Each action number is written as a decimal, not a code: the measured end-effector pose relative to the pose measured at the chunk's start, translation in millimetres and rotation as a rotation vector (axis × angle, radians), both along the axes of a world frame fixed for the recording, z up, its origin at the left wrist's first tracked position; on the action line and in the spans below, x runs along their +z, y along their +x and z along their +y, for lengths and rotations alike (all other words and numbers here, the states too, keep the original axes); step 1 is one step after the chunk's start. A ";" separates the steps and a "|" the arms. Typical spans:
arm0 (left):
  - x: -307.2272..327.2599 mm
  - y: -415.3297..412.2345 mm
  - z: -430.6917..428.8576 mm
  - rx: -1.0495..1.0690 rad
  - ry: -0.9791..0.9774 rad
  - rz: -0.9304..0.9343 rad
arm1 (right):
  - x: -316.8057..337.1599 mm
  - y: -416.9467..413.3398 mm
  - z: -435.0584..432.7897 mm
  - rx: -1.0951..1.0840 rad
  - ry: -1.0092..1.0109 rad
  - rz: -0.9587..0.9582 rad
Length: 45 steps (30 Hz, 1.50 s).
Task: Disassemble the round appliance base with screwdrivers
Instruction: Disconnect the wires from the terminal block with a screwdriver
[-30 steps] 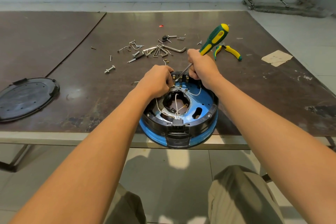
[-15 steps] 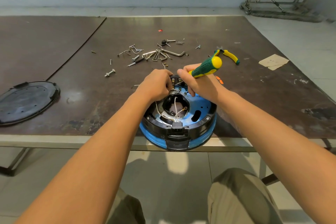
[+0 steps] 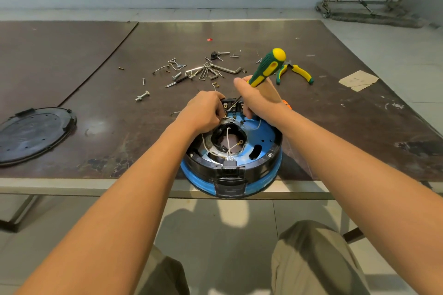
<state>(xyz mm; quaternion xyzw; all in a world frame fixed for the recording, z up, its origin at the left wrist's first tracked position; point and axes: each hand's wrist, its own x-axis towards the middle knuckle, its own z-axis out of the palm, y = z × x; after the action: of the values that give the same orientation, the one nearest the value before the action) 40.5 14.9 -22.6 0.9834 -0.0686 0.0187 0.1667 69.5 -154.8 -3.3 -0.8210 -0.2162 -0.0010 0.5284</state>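
Screwdriver [image 3: 266, 68] swung steeper since last frame; my right grip [image 3: 259, 100] holds it, tip at 12 o'clock of base [image 3: 266, 136]. Left grip [image 3: 203, 112] curled there, hold unclear. Base at 6 o'clock edge of desk [image 3: 335, 127]. Likely terminal screw; next: seat tip, turn.

right hand [image 3: 260, 100] gripping screwdriver [image 3: 266, 68] — round base [image 3: 263, 135]
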 end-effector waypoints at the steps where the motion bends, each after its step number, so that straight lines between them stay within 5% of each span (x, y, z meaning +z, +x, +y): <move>1: 0.2 -0.2 -0.1 0.001 0.000 0.002 | 0.6 1.2 1.3 -0.010 0.005 0.016; 33: 1.3 -0.4 -0.3 -0.001 -0.003 0.000 | 1.0 33.4 11.3 -0.240 0.197 0.412; 45: 3.3 -2.9 -0.1 0.008 -0.022 0.012 | -8.6 13.4 -1.5 -0.034 0.111 0.131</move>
<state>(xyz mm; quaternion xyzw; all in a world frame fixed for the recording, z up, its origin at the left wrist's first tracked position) 37.7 14.8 -19.3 0.9819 -0.0633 0.0140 0.1777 82.9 -156.2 -11.9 -0.7922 -0.1669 0.0317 0.5861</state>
